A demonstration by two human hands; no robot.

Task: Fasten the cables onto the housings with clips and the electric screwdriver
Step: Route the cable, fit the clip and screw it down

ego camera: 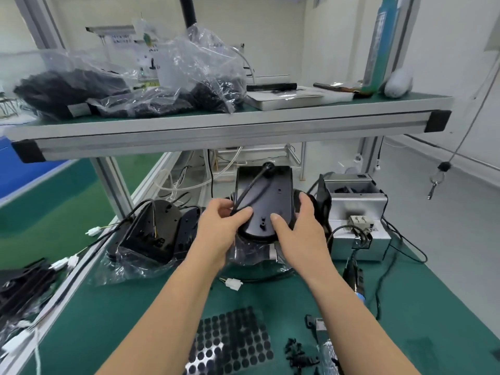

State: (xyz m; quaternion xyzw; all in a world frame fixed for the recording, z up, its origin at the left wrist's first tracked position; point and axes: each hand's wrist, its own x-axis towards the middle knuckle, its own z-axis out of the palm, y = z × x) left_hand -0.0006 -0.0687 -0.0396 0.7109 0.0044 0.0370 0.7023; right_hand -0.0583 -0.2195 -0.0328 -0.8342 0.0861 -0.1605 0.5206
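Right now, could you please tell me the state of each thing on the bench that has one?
housing: held at its near end
cable: loose across the housing, pinched by the left hand
right hand: grips the housing's edge
white connector: unplugged, lying on the mat
pad sheet: partly used, gaps showing
clips: loose in a pile

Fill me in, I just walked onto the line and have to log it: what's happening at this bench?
A person holds a black housing at the green bench with both hands. The left hand pinches the cable that runs across the housing; the right hand grips its right edge, thumb on top. More housings lie to the left, black clips near the front.
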